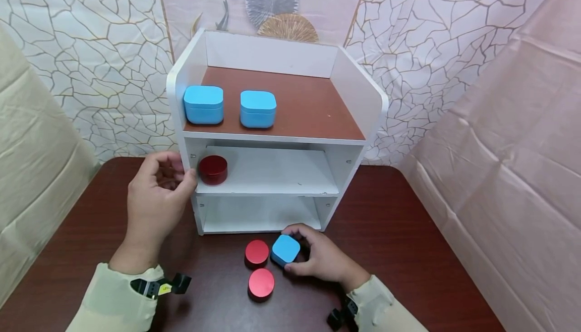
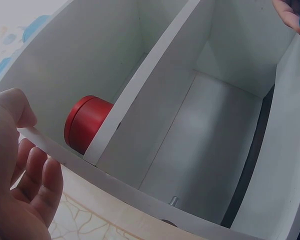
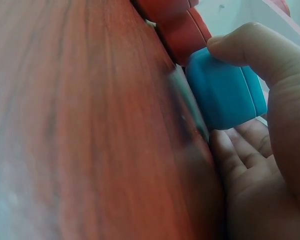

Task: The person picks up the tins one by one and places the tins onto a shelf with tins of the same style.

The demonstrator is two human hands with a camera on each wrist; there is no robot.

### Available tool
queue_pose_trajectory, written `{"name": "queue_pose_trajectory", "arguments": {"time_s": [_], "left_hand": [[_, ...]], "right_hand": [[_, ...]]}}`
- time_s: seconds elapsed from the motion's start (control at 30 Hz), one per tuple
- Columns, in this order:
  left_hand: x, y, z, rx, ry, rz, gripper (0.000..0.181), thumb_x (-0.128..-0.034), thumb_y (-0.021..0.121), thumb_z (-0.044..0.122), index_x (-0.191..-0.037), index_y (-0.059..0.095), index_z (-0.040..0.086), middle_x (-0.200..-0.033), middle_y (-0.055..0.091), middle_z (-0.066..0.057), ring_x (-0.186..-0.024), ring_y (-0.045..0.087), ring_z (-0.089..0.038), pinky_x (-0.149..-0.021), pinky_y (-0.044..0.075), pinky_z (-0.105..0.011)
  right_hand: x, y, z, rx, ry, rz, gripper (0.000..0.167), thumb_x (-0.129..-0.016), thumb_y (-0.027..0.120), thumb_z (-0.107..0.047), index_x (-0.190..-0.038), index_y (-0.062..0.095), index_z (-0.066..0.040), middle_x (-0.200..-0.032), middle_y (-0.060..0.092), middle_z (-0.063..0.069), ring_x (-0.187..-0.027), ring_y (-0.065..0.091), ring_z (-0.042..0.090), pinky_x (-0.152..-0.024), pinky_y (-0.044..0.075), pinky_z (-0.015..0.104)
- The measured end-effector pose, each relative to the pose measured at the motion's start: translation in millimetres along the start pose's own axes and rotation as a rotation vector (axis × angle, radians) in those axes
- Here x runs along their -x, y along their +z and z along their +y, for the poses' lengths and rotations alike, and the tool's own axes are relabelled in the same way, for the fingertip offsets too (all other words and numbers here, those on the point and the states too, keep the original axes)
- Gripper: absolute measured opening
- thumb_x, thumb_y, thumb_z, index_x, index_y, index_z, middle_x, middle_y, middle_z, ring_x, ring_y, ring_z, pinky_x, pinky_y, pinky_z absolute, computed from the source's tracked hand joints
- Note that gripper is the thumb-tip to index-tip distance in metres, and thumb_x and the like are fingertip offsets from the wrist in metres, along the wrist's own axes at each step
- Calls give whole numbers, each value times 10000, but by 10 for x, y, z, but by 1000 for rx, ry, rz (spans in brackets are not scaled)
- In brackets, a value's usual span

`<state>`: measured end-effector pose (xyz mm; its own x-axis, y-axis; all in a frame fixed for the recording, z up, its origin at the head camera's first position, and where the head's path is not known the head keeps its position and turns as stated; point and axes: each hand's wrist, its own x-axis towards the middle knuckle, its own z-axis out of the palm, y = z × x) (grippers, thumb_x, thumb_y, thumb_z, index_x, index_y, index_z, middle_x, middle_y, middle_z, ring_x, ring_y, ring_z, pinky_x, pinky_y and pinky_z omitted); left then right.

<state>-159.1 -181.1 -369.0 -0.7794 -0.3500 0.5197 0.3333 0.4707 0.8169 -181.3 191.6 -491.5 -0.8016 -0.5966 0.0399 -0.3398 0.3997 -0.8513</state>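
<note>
"What've the hands got?"
"L hand (image 1: 156, 201) pinches the shelf unit's (image 1: 277, 166) L side wall at its front edge. R hand (image 1: 324, 257) pinches the small blue box (image 1: 285, 249) betw. thumb & fingers."
"Box loc.?"
"Right at the table (image 1: 408, 251), on or just above, can't tell; near the unit's bottom front edge, R of mid. Rear red tin (image 1: 256, 253) just beside it, front red tin (image 1: 260, 283) nearer the wearer."
"Upstairs?"
"Top tier: corner blue box (image 1: 204, 105) at front L, 2nd blue box (image 1: 257, 109) along the front edge. Mid tier: dark red tin (image 1: 213, 169), front L corner."
</note>
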Motion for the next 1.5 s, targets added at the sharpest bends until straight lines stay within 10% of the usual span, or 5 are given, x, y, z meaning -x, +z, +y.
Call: {"name": "queue_pose_trajectory", "arguments": {"time_s": [1.5], "left_hand": [[-1,-1,-16,0,2,-2,347,-1002,814,174,-1318,681,125,-1077,689,26,-951,641,-116,-769,519,-90]], "right_hand": [[67,-107,-329,22,-78,72,701,-876,973,-223,-1468,599,-252,-1383,678,-23,-1176,681,183,-1028,603,274]]}}
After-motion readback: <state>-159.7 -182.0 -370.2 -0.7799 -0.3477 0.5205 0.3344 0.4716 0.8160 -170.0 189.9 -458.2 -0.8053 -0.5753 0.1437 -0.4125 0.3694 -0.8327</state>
